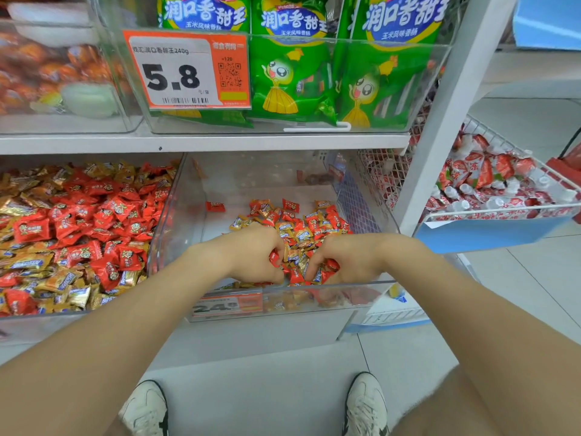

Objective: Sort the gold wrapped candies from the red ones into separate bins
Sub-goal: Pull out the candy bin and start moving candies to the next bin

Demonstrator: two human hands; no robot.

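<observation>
Left hand (254,256), right hand (349,262) in right bin (267,187) on candies (301,228); fuller bin (63,325) left; snack bags (292,80) above.

Head view: forward-down, close over clear bin (179,212).

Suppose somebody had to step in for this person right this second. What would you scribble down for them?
Left hand: inside the middle clear bin, fingers curled round candies from the mixed pile.
Right hand: beside it in the same bin, also gripping candies from that pile.
The left bin holds red and gold candies jumbled together too.
Done: nothing visibly sorted; both bins are mixed.
Left: split gold from red, one colour per bin.
</observation>
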